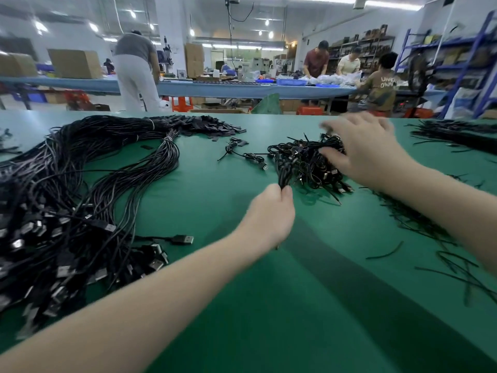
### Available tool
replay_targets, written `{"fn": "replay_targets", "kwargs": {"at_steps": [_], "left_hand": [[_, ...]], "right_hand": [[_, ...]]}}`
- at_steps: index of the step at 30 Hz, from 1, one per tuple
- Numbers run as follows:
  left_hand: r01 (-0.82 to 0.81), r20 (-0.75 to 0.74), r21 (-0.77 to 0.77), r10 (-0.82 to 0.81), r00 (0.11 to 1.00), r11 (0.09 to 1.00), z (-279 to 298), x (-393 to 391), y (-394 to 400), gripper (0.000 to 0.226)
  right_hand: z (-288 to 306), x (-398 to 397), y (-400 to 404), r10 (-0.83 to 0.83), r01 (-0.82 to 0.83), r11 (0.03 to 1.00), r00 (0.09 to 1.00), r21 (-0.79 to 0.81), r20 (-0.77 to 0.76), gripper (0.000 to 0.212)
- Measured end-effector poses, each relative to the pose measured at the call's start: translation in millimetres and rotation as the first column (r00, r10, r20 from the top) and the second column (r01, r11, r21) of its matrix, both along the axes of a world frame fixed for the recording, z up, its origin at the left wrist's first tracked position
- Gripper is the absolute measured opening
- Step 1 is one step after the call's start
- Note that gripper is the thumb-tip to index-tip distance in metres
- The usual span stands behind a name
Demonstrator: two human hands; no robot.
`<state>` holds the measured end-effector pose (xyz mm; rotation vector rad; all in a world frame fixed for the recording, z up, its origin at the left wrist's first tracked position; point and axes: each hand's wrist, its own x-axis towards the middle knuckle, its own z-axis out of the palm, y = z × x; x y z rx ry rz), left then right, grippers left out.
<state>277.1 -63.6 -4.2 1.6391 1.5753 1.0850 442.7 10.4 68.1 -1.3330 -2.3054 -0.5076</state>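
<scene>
A heap of small coiled black USB cables (pixel 306 160) lies on the green table (pixel 242 305), right of the middle. My left hand (pixel 269 214) pinches one coiled cable (pixel 284 175) at the heap's near left edge, thumb and fingers closed on its lower end. My right hand (pixel 368 152) lies over the right side of the heap with its fingers spread, blurred by motion. Whether it holds anything I cannot tell. One more coiled cable (pixel 252 157) lies alone just left of the heap.
A large bundle of long black USB cables (pixel 80 189) covers the table's left side, plugs toward me. Loose black ties (pixel 430 232) are scattered at the right, and another dark bundle (pixel 457 133) lies at the far right. Several people work at a bench (pixel 215 88) behind.
</scene>
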Motion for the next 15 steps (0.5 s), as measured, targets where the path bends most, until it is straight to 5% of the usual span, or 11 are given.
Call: {"fn": "replay_targets", "kwargs": {"at_steps": [2,5,10,15], "left_hand": [[0.054,-0.147,0.097,-0.040,0.988,0.994,-16,-6,3,0.033],[0.133,-0.329,0.152,-0.077,0.941,0.979,-18,-38,15,0.033],[0.100,-0.586,0.121,-0.010,0.811,0.988,-18,-74,30,0.035],[0.027,-0.595,0.130,0.056,0.802,0.991,-26,-74,37,0.037]], "right_hand": [[6,22,2,0.024,0.018,0.919,0.995,-0.393,0.102,0.021],[-2,48,-3,0.121,0.143,0.601,0.956,-0.786,0.266,0.021],[-25,69,-16,0.163,0.137,0.493,0.955,-0.859,0.246,0.023],[-30,75,-21,0.171,0.041,0.465,0.976,-0.884,0.136,0.007]]}}
